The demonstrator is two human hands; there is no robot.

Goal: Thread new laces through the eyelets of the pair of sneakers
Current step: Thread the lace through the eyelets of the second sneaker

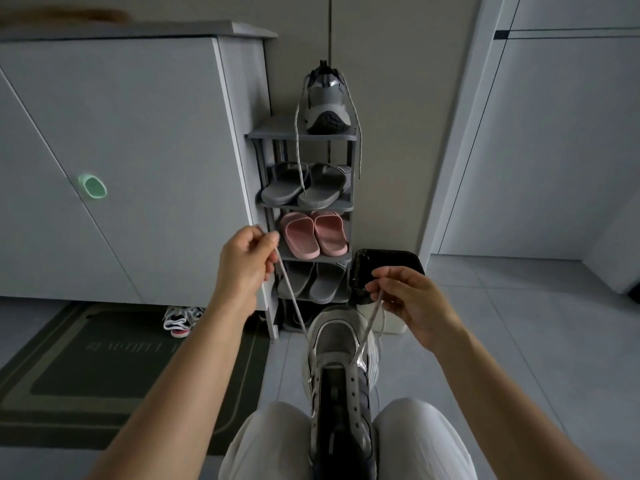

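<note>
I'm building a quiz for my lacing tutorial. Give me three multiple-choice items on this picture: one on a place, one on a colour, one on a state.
1. Where is the second sneaker?
A. on the mat
B. on the shoe rack's top shelf
C. in the bin

2. What colour are the slippers on the third shelf down?
A. pink
B. blue
C. white

3. What are the hands doing?
A. both idle
B. each pinches a lace end
C. one holds scissors

Answers:
1 B: it sits on the top tier, its laces hanging past the shelf.
2 A: that pair is plainly pink.
3 B: the left hand and right hand each hold an end of the lace running from the sneaker between the knees.
</note>
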